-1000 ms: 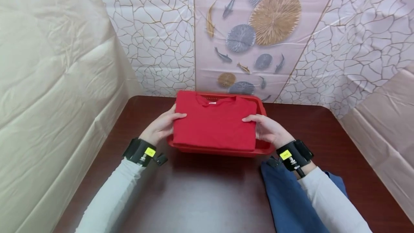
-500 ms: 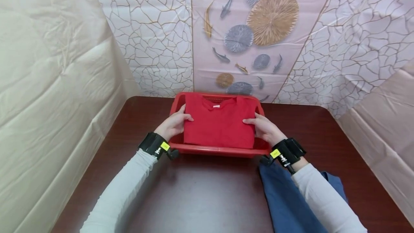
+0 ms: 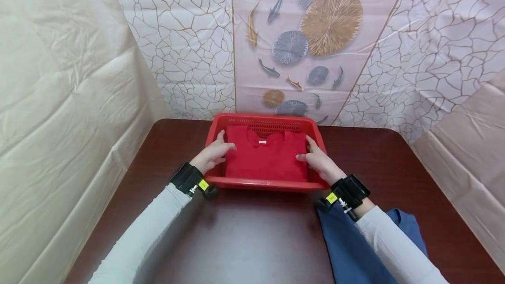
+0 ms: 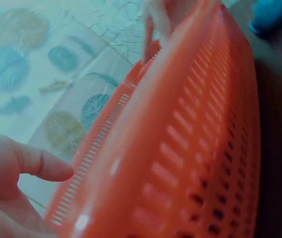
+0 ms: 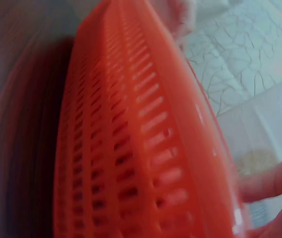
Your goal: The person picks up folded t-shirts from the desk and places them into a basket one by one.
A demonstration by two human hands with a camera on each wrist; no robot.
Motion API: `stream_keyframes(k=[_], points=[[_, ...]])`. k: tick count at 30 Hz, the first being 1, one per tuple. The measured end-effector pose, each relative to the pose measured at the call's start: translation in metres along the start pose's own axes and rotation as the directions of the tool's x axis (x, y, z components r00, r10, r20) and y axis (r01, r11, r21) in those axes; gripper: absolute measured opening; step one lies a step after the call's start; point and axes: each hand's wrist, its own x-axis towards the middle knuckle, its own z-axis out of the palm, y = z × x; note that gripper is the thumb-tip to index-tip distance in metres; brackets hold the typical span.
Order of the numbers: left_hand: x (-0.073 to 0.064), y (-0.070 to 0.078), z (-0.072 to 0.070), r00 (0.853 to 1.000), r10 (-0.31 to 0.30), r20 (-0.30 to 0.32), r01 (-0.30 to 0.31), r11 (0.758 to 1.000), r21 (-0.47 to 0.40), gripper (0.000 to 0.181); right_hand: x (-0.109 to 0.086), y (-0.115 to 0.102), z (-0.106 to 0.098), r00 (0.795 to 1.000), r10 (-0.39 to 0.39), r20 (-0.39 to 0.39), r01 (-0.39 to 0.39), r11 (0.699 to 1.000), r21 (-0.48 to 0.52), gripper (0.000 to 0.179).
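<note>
A folded red T-shirt (image 3: pixel 266 161) lies inside the red plastic basket (image 3: pixel 266 184), its neckline and white label toward the far side. At the shirt's left edge, my left hand (image 3: pixel 213 154) reaches over the basket with thumb and fingers apart. My right hand (image 3: pixel 320 161) is at the opposite edge, its thumb and fingers likewise spread. Neither hand grips the shirt. The left wrist view shows the left thumb (image 4: pixel 51 166) over the basket's slotted wall (image 4: pixel 180 134). In the right wrist view, the right hand (image 5: pixel 277 191) shows beyond the rim; the shirt is mostly hidden there.
A folded blue garment (image 3: pixel 347 240) lies on the dark reddish-brown table (image 3: pixel 252 236), partly under the right forearm. Patterned cloth (image 3: pixel 185 47) hangs behind the table, and pale cloth (image 3: pixel 75 135) hangs along the left side.
The red T-shirt has moved right and down into the basket, uncovering its back wall. Both hands have loosened from the shirt's sides, and their fingers have spread.
</note>
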Motion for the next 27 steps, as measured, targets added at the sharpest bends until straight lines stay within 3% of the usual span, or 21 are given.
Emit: stream_keyframes(k=[1,2,3,4,6,7,8,9,11,12,14,15,20,24,26,27], points=[[-0.003,0.001,0.001,0.998,0.054,-0.020,-0.052,0.994,0.093,0.085,-0.002,-0.001,0.000,0.998,-0.066,-0.012,0.064,0.990,-0.127,0.074],[-0.006,0.003,0.002,0.992,0.125,-0.024,-0.118,0.973,0.201,0.083,-0.004,-0.001,-0.001,0.989,-0.144,-0.017,0.135,0.955,-0.264,0.070],[-0.008,0.004,0.003,0.980,0.200,-0.011,-0.186,0.928,0.322,0.080,-0.006,-0.002,-0.001,0.974,-0.228,-0.008,0.206,0.892,-0.401,0.065],[-0.009,0.005,0.006,0.964,0.265,0.015,-0.244,0.861,0.446,0.077,-0.006,-0.002,-0.001,0.951,-0.308,0.017,0.270,0.805,-0.528,0.061],[-0.010,0.006,0.013,0.934,0.342,0.105,-0.323,0.677,0.662,0.072,-0.007,-0.002,0.000,0.903,-0.416,0.105,0.371,0.634,-0.679,0.057],[-0.009,0.005,0.016,0.927,0.340,0.157,-0.337,0.576,0.745,0.069,-0.007,-0.001,0.001,0.890,-0.429,0.157,0.402,0.572,-0.715,0.058],[-0.009,0.003,0.020,0.925,0.315,0.211,-0.345,0.472,0.812,0.068,-0.007,0.000,0.002,0.884,-0.419,0.207,0.423,0.529,-0.735,0.060],[-0.008,0.001,0.023,0.932,0.264,0.248,-0.339,0.395,0.854,0.067,-0.007,0.002,0.004,0.884,-0.393,0.254,0.437,0.500,-0.748,0.062],[-0.007,-0.005,0.027,0.949,0.134,0.285,-0.313,0.289,0.905,0.067,-0.006,0.006,0.008,0.907,-0.291,0.305,0.416,0.497,-0.761,0.067],[-0.006,-0.008,0.029,0.955,0.075,0.288,-0.298,0.254,0.920,0.068,-0.005,0.008,0.011,0.917,-0.240,0.318,0.397,0.490,-0.776,0.069],[-0.006,-0.012,0.030,0.962,-0.014,0.273,-0.264,0.216,0.940,0.069,-0.003,0.011,0.015,0.930,-0.165,0.328,0.367,0.478,-0.798,0.070],[-0.006,-0.014,0.030,0.965,-0.039,0.259,-0.245,0.217,0.945,0.070,-0.002,0.012,0.017,0.934,-0.139,0.330,0.355,0.480,-0.802,0.071],[-0.005,-0.013,0.028,0.965,-0.043,0.259,-0.239,0.262,0.935,0.072,0.003,0.010,0.019,0.929,-0.124,0.348,0.362,0.486,-0.795,0.071],[-0.008,-0.007,0.028,0.962,0.075,0.264,-0.274,0.259,0.926,0.058,0.002,0.006,0.014,0.924,-0.220,0.314,0.383,0.509,-0.771,0.063],[-0.015,-0.002,0.035,0.953,0.187,0.237,-0.283,0.279,0.918,0.047,-0.003,0.006,0.012,0.916,-0.317,0.247,0.388,0.536,-0.750,0.052],[-0.020,0.000,0.040,0.940,0.265,0.213,-0.289,0.292,0.911,0.039,-0.007,0.006,0.011,0.906,-0.372,0.199,0.388,0.547,-0.742,0.046]])
